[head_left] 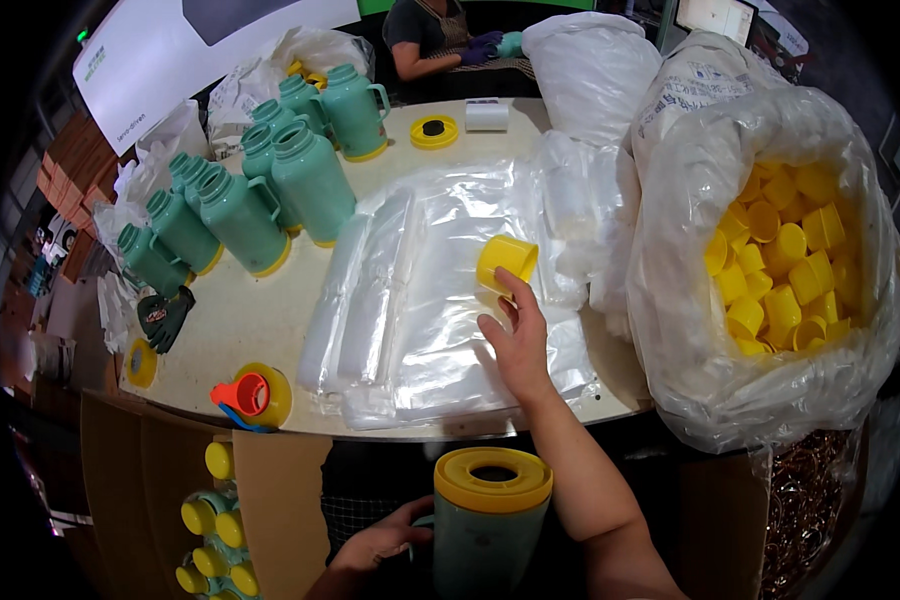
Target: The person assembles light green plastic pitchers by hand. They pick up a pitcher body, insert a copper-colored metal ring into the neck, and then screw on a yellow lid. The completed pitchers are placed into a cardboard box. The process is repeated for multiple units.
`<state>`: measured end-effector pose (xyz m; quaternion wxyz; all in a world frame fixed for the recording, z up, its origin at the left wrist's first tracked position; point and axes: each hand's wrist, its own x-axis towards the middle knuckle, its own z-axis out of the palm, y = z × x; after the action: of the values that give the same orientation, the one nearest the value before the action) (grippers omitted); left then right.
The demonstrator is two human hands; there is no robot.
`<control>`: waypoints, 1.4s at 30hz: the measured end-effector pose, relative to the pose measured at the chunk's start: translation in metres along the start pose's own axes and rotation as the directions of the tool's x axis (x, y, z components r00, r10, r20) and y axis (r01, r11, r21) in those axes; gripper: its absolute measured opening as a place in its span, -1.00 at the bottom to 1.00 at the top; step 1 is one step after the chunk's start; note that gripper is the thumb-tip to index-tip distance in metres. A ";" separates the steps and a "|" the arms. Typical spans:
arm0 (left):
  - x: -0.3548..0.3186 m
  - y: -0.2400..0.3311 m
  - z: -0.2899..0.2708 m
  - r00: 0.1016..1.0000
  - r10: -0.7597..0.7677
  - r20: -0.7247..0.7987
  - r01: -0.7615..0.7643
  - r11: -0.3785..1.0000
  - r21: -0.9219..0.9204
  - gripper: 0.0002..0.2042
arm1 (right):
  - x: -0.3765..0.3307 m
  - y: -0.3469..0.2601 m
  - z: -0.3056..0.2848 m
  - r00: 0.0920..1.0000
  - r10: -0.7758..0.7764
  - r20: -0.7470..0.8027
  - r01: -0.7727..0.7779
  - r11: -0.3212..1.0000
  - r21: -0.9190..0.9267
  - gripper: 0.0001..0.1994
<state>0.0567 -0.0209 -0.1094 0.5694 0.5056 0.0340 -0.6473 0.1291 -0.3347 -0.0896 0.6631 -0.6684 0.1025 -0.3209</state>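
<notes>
My left hand (385, 538) is closed round the handle of a green jug (490, 545) at the table's near edge. The jug's yellow ring-shaped end (493, 501), with a dark round hole in its middle, faces up. Over the table my right hand (518, 340) has its thumb and fingers apart, with the fingertips at the lower edge of a yellow cup (507, 262). That cup is tilted above a stack of clear plastic bags (450, 340); whether it rests on them I cannot tell.
Several green jugs (238, 220) stand at the left. A large plastic-lined sack (670, 350) of yellow cups (785, 260) is at the right. Near the front left lie an orange cup (253, 393) and a dark glove (165, 320). A person (435, 45) sits across the table.
</notes>
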 end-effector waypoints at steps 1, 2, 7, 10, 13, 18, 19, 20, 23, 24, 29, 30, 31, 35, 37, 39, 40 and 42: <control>0.001 -0.003 -0.004 1.000 0.000 0.012 0.001 1.000 -0.008 -0.15 | 0.001 -0.001 0.000 1.000 0.020 0.008 -0.020 0.999 0.032 -0.39; 0.002 -0.003 -0.006 1.000 -0.007 0.026 0.007 1.000 0.012 -0.15 | 0.001 -0.001 -0.002 0.999 0.043 0.014 -0.043 0.997 0.061 -0.39; 0.005 -0.006 -0.007 0.998 0.043 0.044 -0.045 0.998 0.044 -0.16 | 0.001 0.000 0.000 0.999 -0.022 0.025 0.023 0.998 -0.054 -0.41; 0.004 -0.007 -0.011 0.997 0.036 0.068 -0.041 0.997 0.072 -0.17 | 0.001 -0.002 0.000 1.000 -0.016 -0.003 0.016 0.998 -0.060 -0.41; 0.009 -0.013 -0.012 0.997 0.050 0.059 -0.051 0.999 0.005 -0.18 | 0.002 0.004 0.001 1.000 -0.006 0.018 0.006 1.000 -0.001 -0.41; 0.009 -0.013 -0.018 0.995 0.025 0.095 -0.031 0.998 0.059 -0.19 | 0.001 0.004 0.003 0.999 0.041 0.034 -0.042 0.999 0.026 -0.42; 0.008 -0.010 -0.017 0.995 0.012 0.096 -0.022 0.995 0.099 -0.19 | 0.002 0.004 0.002 0.999 0.006 0.032 -0.006 1.000 -0.019 -0.42; 0.007 -0.010 -0.017 0.994 0.021 0.108 -0.032 0.994 0.101 -0.19 | 0.000 0.000 0.004 0.999 -0.020 0.034 0.022 0.998 -0.061 -0.43; 0.006 -0.010 -0.017 0.990 0.036 0.136 -0.048 0.995 0.086 -0.18 | 0.001 -0.002 0.003 0.999 -0.043 0.010 0.044 0.994 -0.100 -0.42; 0.007 -0.011 -0.019 0.990 0.033 0.138 -0.043 0.997 0.069 -0.17 | 0.002 -0.003 0.002 0.999 -0.044 -0.005 0.043 0.994 -0.101 -0.42; 0.014 -0.023 -0.028 0.984 0.092 0.153 -0.102 0.993 0.059 -0.12 | 0.000 -0.002 0.004 0.999 -0.031 0.007 0.032 0.995 -0.093 -0.43; 0.014 -0.024 -0.029 0.985 0.086 0.149 -0.094 0.994 0.047 -0.11 | -0.001 -0.005 0.005 0.999 -0.043 -0.002 0.043 0.992 -0.121 -0.43; 0.014 -0.025 -0.030 0.986 0.080 0.144 -0.086 0.996 0.036 -0.10 | -0.001 -0.002 0.005 1.000 -0.028 0.000 0.028 0.995 -0.100 -0.43; 0.012 -0.026 -0.033 0.985 0.028 0.170 -0.037 0.998 0.051 -0.11 | -0.002 0.000 0.003 1.000 -0.005 0.022 0.007 0.997 -0.083 -0.46; 0.011 -0.015 -0.025 0.982 0.029 0.184 -0.046 0.995 0.088 -0.12 | -0.003 -0.003 0.004 0.999 0.000 0.038 0.003 0.996 -0.090 -0.48; 0.008 -0.011 -0.020 0.985 0.043 0.168 -0.056 0.996 0.073 -0.12 | -0.002 -0.005 0.004 0.999 0.010 0.047 -0.006 0.997 -0.082 -0.49; 0.008 -0.011 -0.019 0.986 0.049 0.159 -0.060 0.996 0.065 -0.12 | -0.003 -0.003 0.004 0.999 0.009 0.041 -0.005 0.997 -0.081 -0.49; 0.009 -0.012 -0.018 0.984 0.061 0.169 -0.065 0.998 0.019 -0.11 | -0.002 -0.002 0.003 1.000 -0.001 0.028 0.003 0.997 -0.079 -0.49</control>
<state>0.0600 -0.0112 -0.1308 0.5843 0.4568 -0.0383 -0.6697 0.1291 -0.3311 -0.0882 0.6372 -0.6987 0.1049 -0.3079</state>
